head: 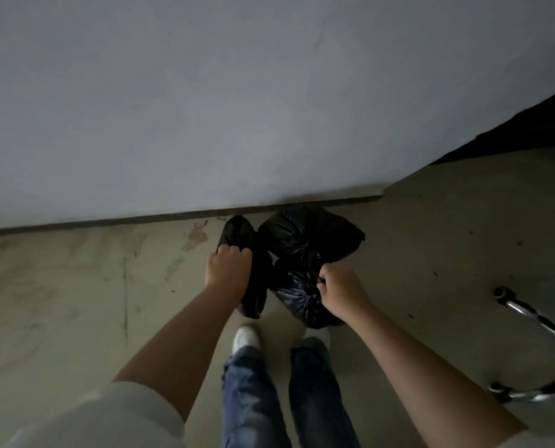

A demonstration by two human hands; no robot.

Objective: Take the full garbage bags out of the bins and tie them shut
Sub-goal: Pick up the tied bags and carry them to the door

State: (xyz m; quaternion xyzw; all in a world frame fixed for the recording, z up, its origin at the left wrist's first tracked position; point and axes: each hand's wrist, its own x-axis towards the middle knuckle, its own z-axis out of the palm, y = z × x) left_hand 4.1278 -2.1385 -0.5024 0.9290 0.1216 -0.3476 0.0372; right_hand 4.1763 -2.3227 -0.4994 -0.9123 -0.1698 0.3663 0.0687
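Note:
Black garbage bags hang or rest close to a grey wall, just ahead of my feet. My left hand (227,266) grips the top of a slim black bag (253,286) on the left. My right hand (340,292) grips the gathered neck of a fuller black bag (295,295). A third black bag (308,231) lies behind them by the skirting, apart from both hands. No bin is in view. The light is dim, so knots are hard to tell.
A grey wall (237,108) stands right in front, with a dark skirting along the stained floor (75,286). Chrome chair legs with castors (534,321) stick in from the right. A dark opening (528,127) lies past the wall's right corner.

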